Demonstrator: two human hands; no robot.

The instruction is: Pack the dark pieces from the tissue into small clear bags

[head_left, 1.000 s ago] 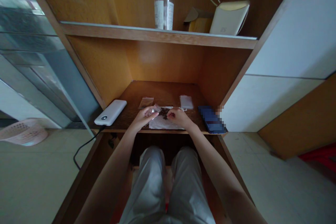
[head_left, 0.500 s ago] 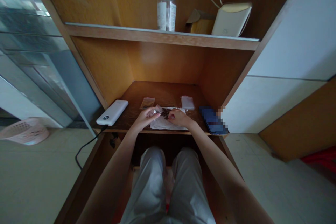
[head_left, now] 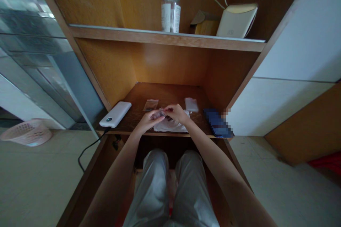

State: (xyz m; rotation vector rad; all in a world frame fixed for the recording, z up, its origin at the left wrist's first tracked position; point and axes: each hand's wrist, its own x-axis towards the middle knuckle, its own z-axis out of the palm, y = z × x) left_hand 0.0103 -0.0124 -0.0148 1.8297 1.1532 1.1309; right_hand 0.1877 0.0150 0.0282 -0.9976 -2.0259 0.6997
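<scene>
My left hand [head_left: 147, 120] is closed on a small clear plastic bag [head_left: 159, 114], which it holds above the shelf board. My right hand [head_left: 176, 112] has its fingers pinched together at the bag's open side; whatever lies between the fingertips is too small to make out. Beneath both hands a white sheet [head_left: 167, 126] is spread at the board's front edge, with dark small pieces on it, partly hidden by the right hand. Behind the left hand lies a flat clear zip bag [head_left: 151, 104]. A stack of clear zip bags [head_left: 191, 104] is behind the right hand.
A white power bank [head_left: 115, 114] with a black cable [head_left: 84, 150] lies at the left; a dark phone [head_left: 217, 123] lies at the right. On the upper shelf [head_left: 160, 38] stand a bottle [head_left: 171, 10], a cardboard box [head_left: 206, 24] and a cream-coloured device [head_left: 236, 21]. A pink basket [head_left: 26, 133] is on the floor.
My right hand has risen from the dark pieces on the white sheet and moved left to the small bag. The left hand stays at nearly the same place, holding the bag.
</scene>
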